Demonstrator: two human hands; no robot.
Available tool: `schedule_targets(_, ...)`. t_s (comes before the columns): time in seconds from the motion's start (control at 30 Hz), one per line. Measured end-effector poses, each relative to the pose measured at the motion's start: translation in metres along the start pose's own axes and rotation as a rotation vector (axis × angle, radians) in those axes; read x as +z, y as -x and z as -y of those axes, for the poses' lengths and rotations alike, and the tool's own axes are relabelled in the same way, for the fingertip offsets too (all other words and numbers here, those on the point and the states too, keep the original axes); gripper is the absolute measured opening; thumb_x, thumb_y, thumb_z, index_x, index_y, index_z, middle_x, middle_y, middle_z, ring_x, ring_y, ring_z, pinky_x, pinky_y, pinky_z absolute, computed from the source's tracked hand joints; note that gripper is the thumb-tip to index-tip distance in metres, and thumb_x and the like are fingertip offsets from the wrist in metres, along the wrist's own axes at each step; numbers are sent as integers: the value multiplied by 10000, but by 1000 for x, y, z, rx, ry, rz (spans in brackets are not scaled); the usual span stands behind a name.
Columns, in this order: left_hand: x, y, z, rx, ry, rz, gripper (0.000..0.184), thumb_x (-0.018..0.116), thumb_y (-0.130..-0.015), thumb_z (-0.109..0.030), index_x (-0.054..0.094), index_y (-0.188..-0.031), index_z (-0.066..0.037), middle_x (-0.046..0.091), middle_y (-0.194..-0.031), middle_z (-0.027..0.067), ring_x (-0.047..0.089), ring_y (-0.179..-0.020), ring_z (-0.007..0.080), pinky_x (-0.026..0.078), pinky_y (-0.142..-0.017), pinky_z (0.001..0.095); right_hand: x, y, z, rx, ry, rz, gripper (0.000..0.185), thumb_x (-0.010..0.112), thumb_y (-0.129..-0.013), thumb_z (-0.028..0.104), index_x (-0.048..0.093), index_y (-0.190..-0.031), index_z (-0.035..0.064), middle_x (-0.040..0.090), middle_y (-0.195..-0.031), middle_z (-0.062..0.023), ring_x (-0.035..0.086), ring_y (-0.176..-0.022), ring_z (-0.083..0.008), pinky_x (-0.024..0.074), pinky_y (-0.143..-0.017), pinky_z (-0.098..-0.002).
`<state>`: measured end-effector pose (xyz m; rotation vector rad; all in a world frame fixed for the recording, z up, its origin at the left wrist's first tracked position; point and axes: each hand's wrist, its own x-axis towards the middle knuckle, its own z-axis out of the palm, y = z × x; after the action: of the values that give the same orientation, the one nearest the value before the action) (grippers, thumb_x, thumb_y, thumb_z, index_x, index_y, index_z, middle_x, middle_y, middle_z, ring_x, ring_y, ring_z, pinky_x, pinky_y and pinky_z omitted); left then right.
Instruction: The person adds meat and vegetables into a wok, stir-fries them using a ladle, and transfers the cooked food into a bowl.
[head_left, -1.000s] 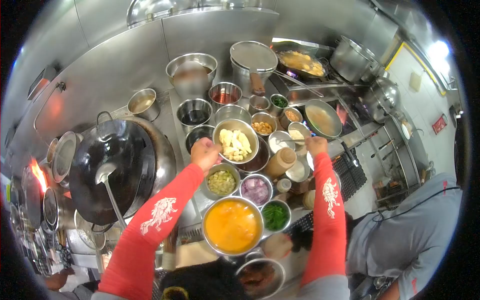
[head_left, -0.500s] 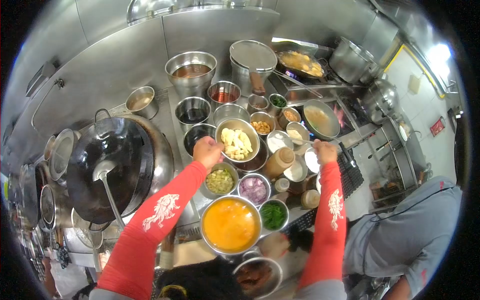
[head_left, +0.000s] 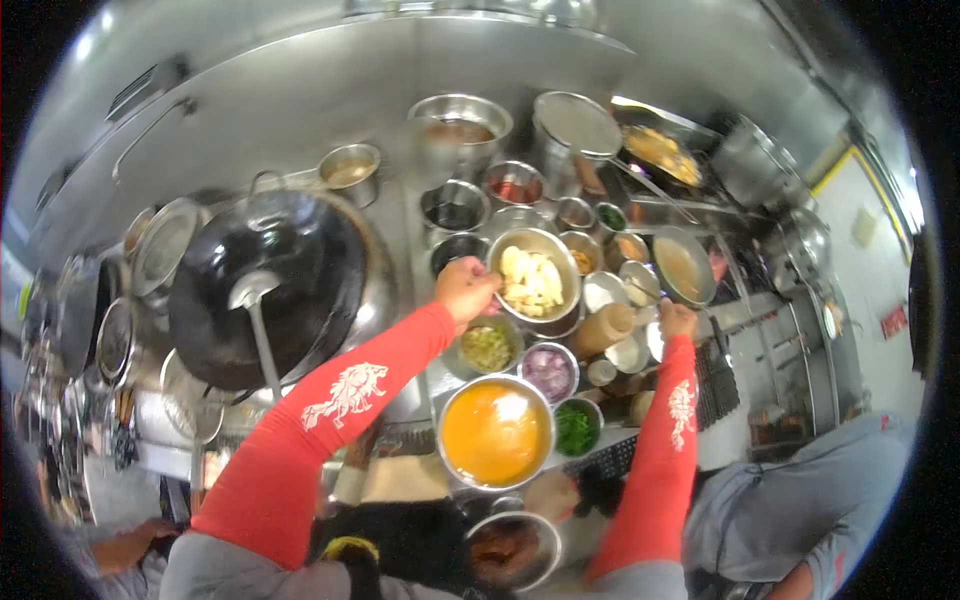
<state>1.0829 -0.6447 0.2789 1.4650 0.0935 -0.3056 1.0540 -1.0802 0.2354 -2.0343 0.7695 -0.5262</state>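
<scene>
My left hand (head_left: 468,290) grips the left rim of a steel bowl (head_left: 569,287), thumb at the edge. Pale yellow chunks (head_left: 530,278) fill this bowl, which is held over the other containers. Off to the right, my right hand (head_left: 678,320) is closed around the thin handle of what looks like a metal spoon (head_left: 648,292). Its tip lies by the small bowls of white and pale powder and is blurred. Below the held bowl are a container of chopped green pieces (head_left: 486,346), diced purple onion (head_left: 548,372) and a bowl of orange-yellow liquid (head_left: 497,430).
A black wok (head_left: 200,330) with a ladle (head_left: 254,292) in it stands at left. Squeeze bottles (head_left: 608,326) stand among the bowls. A pan of liquid (head_left: 683,265) and a pan of frying food (head_left: 661,155) sit at the stove. A person in grey (head_left: 800,500) is at right.
The view has swung left, so everything sits further right in the picture. My left hand still holds the bowl of chunks. My right hand stays by the powder bowls with the spoon.
</scene>
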Motion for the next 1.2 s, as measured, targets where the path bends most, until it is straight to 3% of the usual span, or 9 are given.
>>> schedule_targets(0.07,-27,25,-19,27,53,11,119,639,-811,-79,568,-846,10,614,-751,109,634,-586,173,528,-467,280,4,3,-13,210,-217,197,279,699,-798,297,588,-676,72,544,-567,-15,526,-451,-156,426,-399,-341)
schedule_targets(0.17,-75,70,-41,36,118,-23,132,658,-807,-86,568,-823,9,618,-756,104,633,-584,167,530,-471,268,-12,-67,-89,-475,1052,82,219,616,-837,210,645,-822,-6,674,-786,-164,614,-707,-302,480,-693,-403)
schedule_targets(0.27,-143,129,-56,122,134,-17,96,637,-843,-87,569,-866,-23,639,-751,90,629,-568,152,548,-524,271,-51,94,47,-491,148,-159,314,637,-888,252,665,-1078,3,674,-1032,-141,591,-744,-204,491,-722,-321)
schedule_targets(0.3,-168,151,-60,120,176,-44,119,657,-821,-79,575,-854,0,634,-752,91,632,-589,156,540,-498,264,-58,184,113,-185,-136,-26,330,621,-910,248,643,-1115,-11,663,-1011,-101,595,-768,-158,476,-702,-255)
schedule_targets(0.57,-341,363,-37,245,134,-367,55,623,-856,-74,571,-864,-57,635,-794,43,621,-614,109,536,-527,239,-40,490,106,-227,-206,1564,184,648,-870,175,660,-974,23,621,-740,-48,551,-578,-107,407,-511,-223)
schedule_targets(0.63,-371,412,-22,255,124,-467,52,611,-861,-72,561,-866,-60,632,-798,40,615,-609,107,527,-534,238,8,549,82,489,4,1574,209,671,-864,211,648,-979,37,575,-695,-18,533,-571,-92,400,-501,-216)
schedule_targets(0.83,-426,541,17,232,121,-634,63,584,-855,-62,528,-826,-64,616,-747,32,573,-559,95,500,-519,237,225,679,-51,743,-727,771,292,642,-782,-10,541,-1048,57,634,-880,-54,619,-667,-207,521,-550,-328)
schedule_targets(1.1,-455,627,75,110,230,-829,62,575,-845,-49,523,-820,-70,612,-718,39,577,-521,100,524,-481,234,265,721,-57,415,167,1033,357,705,-791,324,625,-841,-20,661,-810,-141,625,-587,-243,533,-540,-392)
schedule_targets(1.2,-456,627,87,122,283,-876,65,576,-845,-46,525,-812,-69,615,-727,42,578,-529,100,522,-480,236,260,709,-63,-425,562,1190,420,700,-786,364,627,-929,-25,657,-904,-201,630,-777,-311,513,-699,-418)
